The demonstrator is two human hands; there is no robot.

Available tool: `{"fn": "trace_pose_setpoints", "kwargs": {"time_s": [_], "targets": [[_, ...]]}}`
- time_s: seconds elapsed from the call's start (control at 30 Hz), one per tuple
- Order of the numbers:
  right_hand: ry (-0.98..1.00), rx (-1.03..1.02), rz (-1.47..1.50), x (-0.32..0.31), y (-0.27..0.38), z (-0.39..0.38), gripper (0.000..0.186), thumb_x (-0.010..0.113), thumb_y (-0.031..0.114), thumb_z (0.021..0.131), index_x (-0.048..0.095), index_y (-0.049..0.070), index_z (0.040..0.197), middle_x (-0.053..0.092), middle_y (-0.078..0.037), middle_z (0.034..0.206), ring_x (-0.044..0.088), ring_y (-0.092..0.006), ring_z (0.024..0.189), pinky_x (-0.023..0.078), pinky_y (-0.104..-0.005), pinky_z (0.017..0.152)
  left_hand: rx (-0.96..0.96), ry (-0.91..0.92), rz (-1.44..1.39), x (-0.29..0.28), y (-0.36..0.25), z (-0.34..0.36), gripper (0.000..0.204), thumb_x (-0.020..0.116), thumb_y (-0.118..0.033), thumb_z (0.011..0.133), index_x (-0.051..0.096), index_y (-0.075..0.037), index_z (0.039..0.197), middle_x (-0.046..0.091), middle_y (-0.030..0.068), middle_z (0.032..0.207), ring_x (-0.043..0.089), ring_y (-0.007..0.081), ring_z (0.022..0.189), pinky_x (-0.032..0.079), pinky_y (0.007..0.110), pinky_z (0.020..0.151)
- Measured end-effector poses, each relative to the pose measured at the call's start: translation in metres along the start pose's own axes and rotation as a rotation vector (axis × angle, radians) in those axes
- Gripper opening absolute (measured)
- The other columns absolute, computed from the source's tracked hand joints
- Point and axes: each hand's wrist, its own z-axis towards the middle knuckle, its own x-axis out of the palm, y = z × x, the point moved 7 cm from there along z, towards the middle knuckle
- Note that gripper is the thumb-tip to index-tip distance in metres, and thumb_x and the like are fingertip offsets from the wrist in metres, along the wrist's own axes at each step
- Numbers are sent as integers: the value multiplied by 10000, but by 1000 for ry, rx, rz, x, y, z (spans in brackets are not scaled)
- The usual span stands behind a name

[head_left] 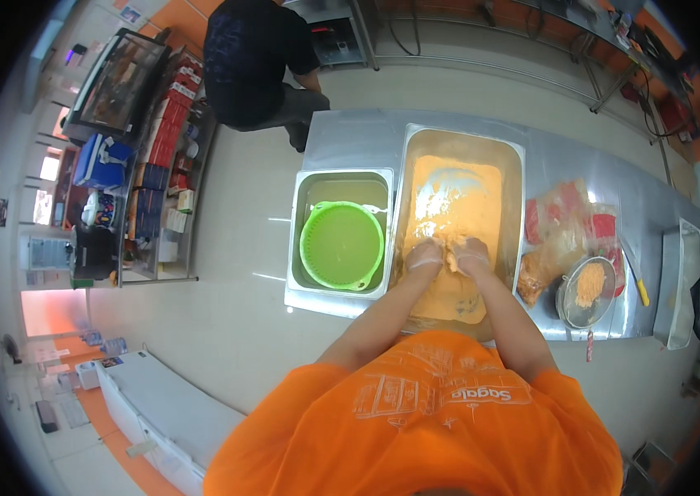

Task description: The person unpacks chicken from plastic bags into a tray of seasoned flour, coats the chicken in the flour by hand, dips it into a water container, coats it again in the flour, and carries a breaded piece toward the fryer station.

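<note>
In front of me is a deep metal tray (515,178) spread with a pale orange mix (470,186), which could be breading or batter. My left hand (425,255) and my right hand (472,255) are low in this tray, side by side, and both seem to wear clear thin gloves. Between them a clumpy orange-coated lump (452,253) is gripped from both sides. Its kind is hidden by the coating, and my fingertips are partly covered. A bare patch of metal shows near the tray's far end.
Left of the tray, a green plastic basket (342,288) sits in a metal pan (295,248) of liquid. On the right lie plastic bags (561,219), a sieve (571,314) holding orange crumbs and a yellow-handled knife (642,289). A person in black (247,66) is beyond the table.
</note>
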Motion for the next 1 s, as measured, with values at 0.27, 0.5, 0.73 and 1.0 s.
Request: {"fn": "trace_pose_setpoints", "kwargs": {"time_s": [0.27,0.5,0.73,1.0], "targets": [[-247,-89,-328,-40,-23,52,198,575,203,904,657,53,1003,694,-190,1035,684,-311,1023,563,-417,839,497,-501,471,-56,-67,-4,226,532,-85,877,715,-67,1008,715,158,1008,695,242,893,572,354,769],[-220,-568,-430,17,8,19,162,547,44,851,620,18,994,676,-187,1000,668,-325,971,562,-414,822,399,-100,510,5,-20,19,289,500,-77,936,673,-14,1159,688,158,1178,687,277,1067,576,383,871],[333,-694,-440,56,-6,-93,187,609,55,816,652,-22,981,679,-245,990,681,-386,924,562,-452,803,487,278,621,9,13,-70,258,579,-64,899,708,-25,1119,702,156,1172,676,291,1116,559,402,912],[270,-375,-370,20,-29,-78,199,587,58,866,681,-22,1023,687,-253,1062,672,-396,1020,560,-435,861,397,297,531,0,20,-74,280,617,-66,868,711,-55,1131,666,161,1263,658,332,1143,558,414,910]]}}
